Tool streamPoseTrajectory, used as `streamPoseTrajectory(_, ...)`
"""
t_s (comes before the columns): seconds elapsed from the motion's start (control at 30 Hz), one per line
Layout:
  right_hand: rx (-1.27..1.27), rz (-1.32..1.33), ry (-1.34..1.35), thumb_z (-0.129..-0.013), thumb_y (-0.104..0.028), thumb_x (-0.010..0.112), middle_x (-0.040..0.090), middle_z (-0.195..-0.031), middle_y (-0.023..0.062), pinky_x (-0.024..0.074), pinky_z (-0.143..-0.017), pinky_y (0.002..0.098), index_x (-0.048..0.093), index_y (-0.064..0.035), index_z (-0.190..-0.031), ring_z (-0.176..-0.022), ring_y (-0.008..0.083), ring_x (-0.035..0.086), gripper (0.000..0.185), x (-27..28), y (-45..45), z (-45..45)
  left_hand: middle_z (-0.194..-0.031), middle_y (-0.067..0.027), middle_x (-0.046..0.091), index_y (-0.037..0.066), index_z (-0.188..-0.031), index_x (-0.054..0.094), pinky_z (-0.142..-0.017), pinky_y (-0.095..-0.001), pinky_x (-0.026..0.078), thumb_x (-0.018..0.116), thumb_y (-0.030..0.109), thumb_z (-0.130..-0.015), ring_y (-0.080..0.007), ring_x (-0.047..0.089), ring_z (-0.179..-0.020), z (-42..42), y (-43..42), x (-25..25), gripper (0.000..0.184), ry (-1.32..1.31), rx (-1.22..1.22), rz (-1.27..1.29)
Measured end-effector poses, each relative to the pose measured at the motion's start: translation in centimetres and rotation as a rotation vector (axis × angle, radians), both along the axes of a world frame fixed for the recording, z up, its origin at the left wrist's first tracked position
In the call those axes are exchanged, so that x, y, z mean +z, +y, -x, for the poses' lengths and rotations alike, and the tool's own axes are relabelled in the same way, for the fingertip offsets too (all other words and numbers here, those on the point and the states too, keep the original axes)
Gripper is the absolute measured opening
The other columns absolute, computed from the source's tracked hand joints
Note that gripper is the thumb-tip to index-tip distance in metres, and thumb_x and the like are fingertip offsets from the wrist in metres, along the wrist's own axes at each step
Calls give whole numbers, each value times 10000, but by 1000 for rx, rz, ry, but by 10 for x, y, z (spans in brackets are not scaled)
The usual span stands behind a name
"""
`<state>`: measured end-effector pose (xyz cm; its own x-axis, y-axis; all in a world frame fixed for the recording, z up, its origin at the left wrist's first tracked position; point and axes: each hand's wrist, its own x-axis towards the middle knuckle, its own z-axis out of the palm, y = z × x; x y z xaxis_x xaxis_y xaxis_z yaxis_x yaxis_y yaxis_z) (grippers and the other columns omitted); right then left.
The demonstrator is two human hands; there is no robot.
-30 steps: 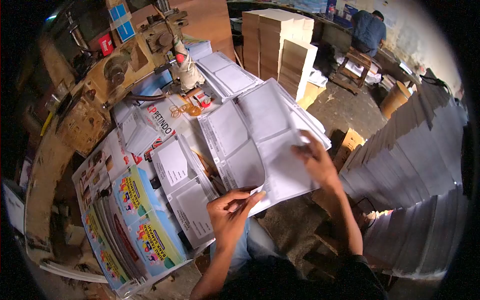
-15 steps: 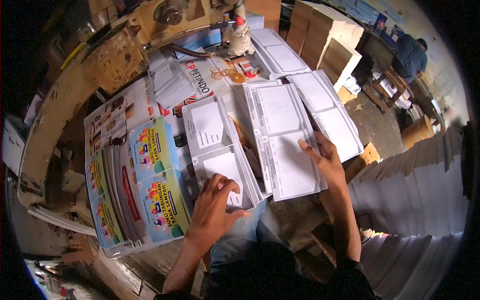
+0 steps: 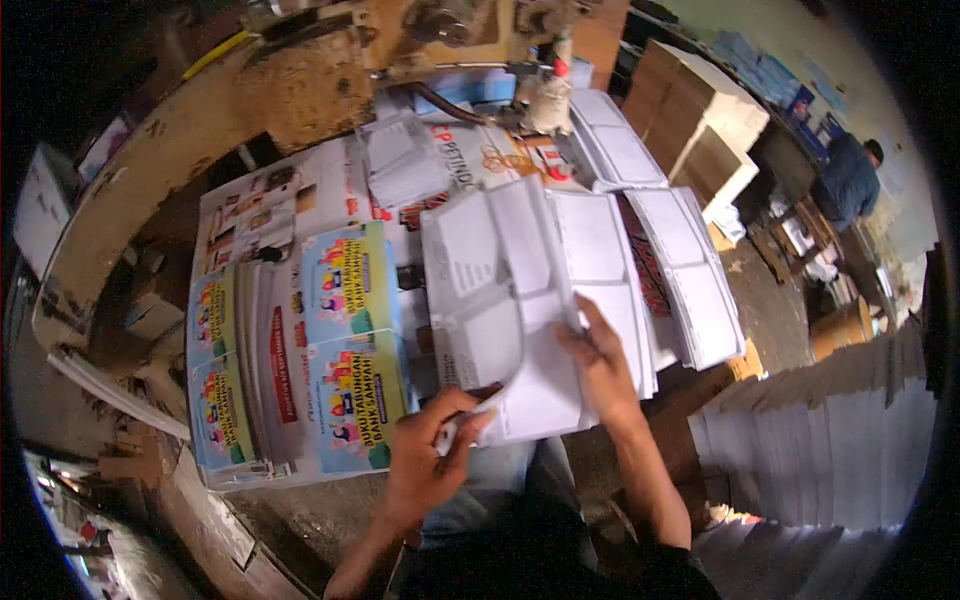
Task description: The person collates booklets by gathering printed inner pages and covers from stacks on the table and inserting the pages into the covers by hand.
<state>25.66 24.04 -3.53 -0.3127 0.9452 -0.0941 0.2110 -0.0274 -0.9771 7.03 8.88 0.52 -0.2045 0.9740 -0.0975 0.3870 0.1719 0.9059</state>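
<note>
My left hand (image 3: 435,450) pinches the lower left corner of a printed white sheet (image 3: 540,370), which curls up from the stack under it. At the sheet's right edge, my right hand (image 3: 600,365) has its fingers curled against the paper. Just right of this lies another stack of white sheets (image 3: 605,260), partly covered. A further white stack (image 3: 690,270) is at the table's right edge. Colourful booklet covers (image 3: 350,300) lie in piles to the left, with grey-edged sheets between them.
A machine (image 3: 450,30) with a wrapped post stands behind the table (image 3: 240,200). Rubber bands (image 3: 505,160) lie near the post. Tall paper stacks (image 3: 800,440) rise at the right. Cardboard-coloured blocks (image 3: 700,110) stand behind, and a seated person (image 3: 848,180) is at the far right.
The view has swung right. My left hand, over the left white stack half a second ago, now grips a lifted sheet there. My right hand has moved left from the neighbouring stack to that sheet.
</note>
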Motion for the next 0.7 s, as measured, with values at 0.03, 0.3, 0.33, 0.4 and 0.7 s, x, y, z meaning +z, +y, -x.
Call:
streamPoseTrajectory(0.03,46,-21,10,-960,-250,618,472,-1451,196,294,-1148,359,385,-3,-1470,-1355,271,428,613,-5,-5,11,-914,-135,671,23,-1041,590,-732,-299,498,687,116,-905,-215,675,-827,3,1,1,192,10,27,-6)
streamPoseTrajectory(0.3,35,43,49,-951,-390,645,530,-1374,206,338,-1097,334,449,76,-1398,-1284,250,476,675,13,-19,37,-1156,-148,515,70,-1132,534,-961,-499,453,810,332,-772,-380,532,-1138,68,-46,27,523,550,-143,-74)
streamPoseTrajectory(0.33,101,43,65,-920,-294,699,568,-1301,188,384,-1051,333,463,77,-1373,-1209,232,517,631,9,-12,35,-1166,-146,510,78,-1127,534,-965,-505,440,813,324,-767,-378,519,-1154,76,-50,21,518,513,-185,-51)
streamPoseTrajectory(0.4,90,-26,44,-918,-279,701,604,-1179,147,417,-962,305,486,80,-1339,-1086,185,544,593,5,-12,39,-1148,-139,510,75,-1088,557,-934,-471,466,821,255,-756,-350,540,-1141,86,-49,4,460,484,-206,-44)
streamPoseTrajectory(0.7,105,-2,53,-885,-107,707,666,-1065,129,483,-840,272,462,69,-1385,-926,148,623,584,16,-18,40,-1059,-184,698,-8,-961,557,-841,-389,535,701,28,-875,-275,687,-991,82,-74,2,172,176,210,-256)
